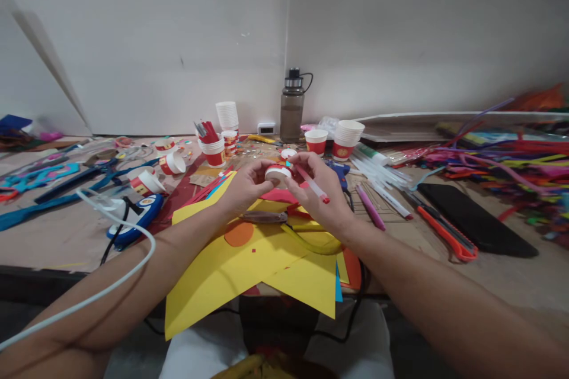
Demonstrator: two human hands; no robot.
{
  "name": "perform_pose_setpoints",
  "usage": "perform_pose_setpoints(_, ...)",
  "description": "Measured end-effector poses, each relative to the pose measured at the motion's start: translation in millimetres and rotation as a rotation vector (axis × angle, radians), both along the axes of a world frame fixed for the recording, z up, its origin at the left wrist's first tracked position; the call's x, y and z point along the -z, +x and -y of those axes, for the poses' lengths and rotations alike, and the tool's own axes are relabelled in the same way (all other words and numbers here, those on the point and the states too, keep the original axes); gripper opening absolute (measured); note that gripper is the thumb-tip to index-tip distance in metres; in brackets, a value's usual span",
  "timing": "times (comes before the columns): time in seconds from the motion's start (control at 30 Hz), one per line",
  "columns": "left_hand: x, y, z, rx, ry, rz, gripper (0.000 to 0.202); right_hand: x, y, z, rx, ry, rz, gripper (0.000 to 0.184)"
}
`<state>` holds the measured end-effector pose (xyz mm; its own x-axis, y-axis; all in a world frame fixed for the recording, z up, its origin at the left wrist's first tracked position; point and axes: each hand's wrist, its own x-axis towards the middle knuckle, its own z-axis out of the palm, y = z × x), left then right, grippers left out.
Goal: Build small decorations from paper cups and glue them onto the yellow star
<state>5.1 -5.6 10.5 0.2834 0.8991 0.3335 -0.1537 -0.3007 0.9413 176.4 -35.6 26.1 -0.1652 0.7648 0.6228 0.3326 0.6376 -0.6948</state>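
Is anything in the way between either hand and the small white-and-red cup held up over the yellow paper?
Nothing visible is. The left hand grips the small cup by its side, and the right hand touches its rim with the fingertips while holding a red-tipped pen. The yellow paper lies below it.

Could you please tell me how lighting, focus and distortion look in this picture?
Head view, light: soft and even, no harsh glare, a diagonal shadow on the left board. Head view, focus: the cup in the left hand and the pen in the right hand are fairly sharp; pipe cleaners at the right edge smear. Head view, distortion: forearms swell toward the bottom corners.
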Motion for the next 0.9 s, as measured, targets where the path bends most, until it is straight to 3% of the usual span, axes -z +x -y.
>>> perform_pose_setpoints(0.27, -3.1, -5.5, 3.4, 0.009, 0.103, -0.197, 0.028, -6.5, -0.5, 3.1, 0.045, 0.072, 0.156, 0.022)
perform_pose_setpoints(0.43, -5.9, -7.0, 4.3, 0.031, 0.102, -0.18, 0.022, -4.1, -0.6, -0.2, 0.057, 0.121, 0.163, 0.026)
perform_pose_setpoints(0.57, -9.1, -5.7, 5.7, 0.011, 0.07, -0.118, 0.021, -2.7, -0.1, -0.5, 0.08, 0.123, 0.079, 0.028)
perform_pose_setpoints(0.67, -9.9, -4.6, 6.1, 0.003, 0.058, -0.101, 0.025, -3.6, 0.1, 0.9, 0.039, 0.038, -0.05, 0.018)
perform_pose_setpoints(0.9, -9.9, -4.5, 5.8, 0.022, 0.045, -0.042, 0.026, -5.8, -1.7, 3.3, -0.054, -0.046, -0.222, 0.016)
